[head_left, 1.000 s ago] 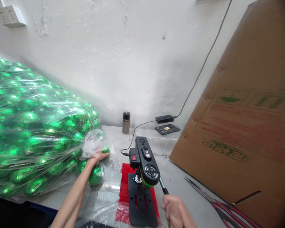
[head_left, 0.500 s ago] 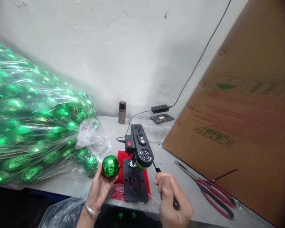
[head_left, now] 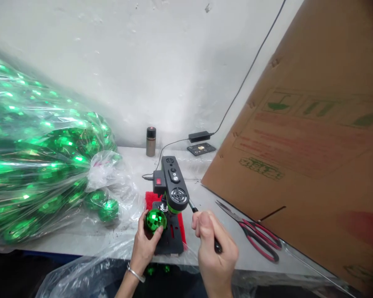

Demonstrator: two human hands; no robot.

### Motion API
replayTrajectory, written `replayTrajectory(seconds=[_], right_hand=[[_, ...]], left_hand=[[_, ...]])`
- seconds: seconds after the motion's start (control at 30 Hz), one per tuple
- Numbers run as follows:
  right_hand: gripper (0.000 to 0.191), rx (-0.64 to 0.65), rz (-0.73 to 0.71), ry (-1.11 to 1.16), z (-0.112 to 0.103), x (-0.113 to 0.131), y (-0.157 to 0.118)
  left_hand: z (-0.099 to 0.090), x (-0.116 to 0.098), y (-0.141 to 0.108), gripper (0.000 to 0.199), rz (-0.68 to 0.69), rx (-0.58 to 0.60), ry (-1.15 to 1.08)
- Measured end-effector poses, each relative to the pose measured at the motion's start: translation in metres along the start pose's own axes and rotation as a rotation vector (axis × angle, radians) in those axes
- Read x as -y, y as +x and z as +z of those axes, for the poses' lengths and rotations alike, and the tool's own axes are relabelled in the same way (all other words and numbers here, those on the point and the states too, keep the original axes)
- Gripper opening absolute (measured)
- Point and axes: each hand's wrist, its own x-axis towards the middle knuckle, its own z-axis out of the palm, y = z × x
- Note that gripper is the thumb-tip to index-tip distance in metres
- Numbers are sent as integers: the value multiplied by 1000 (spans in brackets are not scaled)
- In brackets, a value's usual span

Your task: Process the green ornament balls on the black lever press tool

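A shiny green faceted ball (head_left: pixel 156 219) rests in my left hand (head_left: pixel 145 244), thumb and fingers around its sides. It is over the left part of the slotted black base plate (head_left: pixel 170 244) of a small bench drill press (head_left: pixel 175 182). My right hand (head_left: pixel 216 244) is wrapped round the black grip of the press's lever (head_left: pixel 193 208), to the right of the machine. Red cloth (head_left: pixel 182 231) shows beneath the plate. The ball and the press head hide whatever tool the press carries.
A clear bag of green balls (head_left: pixel 49 165) fills the left. Red-handled scissors (head_left: pixel 251 234) lie right, beside a large cardboard box (head_left: pixel 292 145). Behind the press are a small bottle (head_left: pixel 151 142), a phone (head_left: pixel 201 148) and a power adapter (head_left: pixel 200 136) with its cable.
My left hand has carried the green ball rightward from beside the press to over its base plate. My right hand keeps its hold on the lever. The view has shifted slightly.
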Motion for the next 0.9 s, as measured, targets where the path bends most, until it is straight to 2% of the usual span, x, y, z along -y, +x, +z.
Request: replayTrajectory(seconds=[0.17, 0.27, 0.57, 0.8, 0.9], right_hand=[[33, 1, -27, 23, -1, -2, -4], [33, 3, -23, 12, -1, -3, -6], [34, -2, -40, 6, -2, -2, -4], [35, -14, -16, 19, 1, -1, 2], [35, -6, -20, 18, 0, -1, 2]], left_hand=[[4, -2, 0, 67, 218, 60, 211], [6, -1, -2, 64, 298, 42, 270], [16, 5, -7, 68, 314, -77, 319], [24, 11, -2, 68, 347, 5, 392], [27, 15, -4, 67, 341, 40, 357]])
